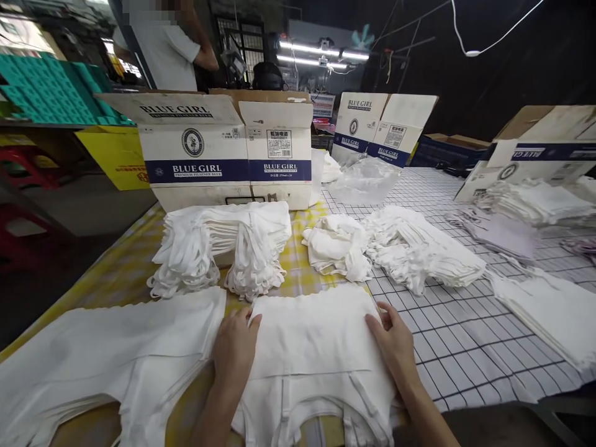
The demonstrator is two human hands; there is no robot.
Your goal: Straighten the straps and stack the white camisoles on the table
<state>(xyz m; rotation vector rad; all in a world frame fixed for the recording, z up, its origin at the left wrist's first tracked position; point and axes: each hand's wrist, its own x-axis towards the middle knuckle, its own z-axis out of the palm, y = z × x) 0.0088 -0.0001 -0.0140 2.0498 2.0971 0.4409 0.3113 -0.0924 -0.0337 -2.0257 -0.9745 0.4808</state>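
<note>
White garment [316,335] is lying flat on the yellow checked cloth [123,264], its straps pointing toward the person. The left hand [236,338] and right hand [395,338] are curving around its upper side edges (how firmly, if at all, they are pinching, one cannot tell). Uneven pulling would be risking a skewed, creased edge. Strap loops from the white bundle [228,239] are hanging just beyond, so fingers could be snagging them; the left pile [172,332] is sitting close enough for a wrist to be dragging it.

white garment [316,335]: cropped below | right carton [535,153]: cropped at right | person [161,56]: partly blurred
</note>
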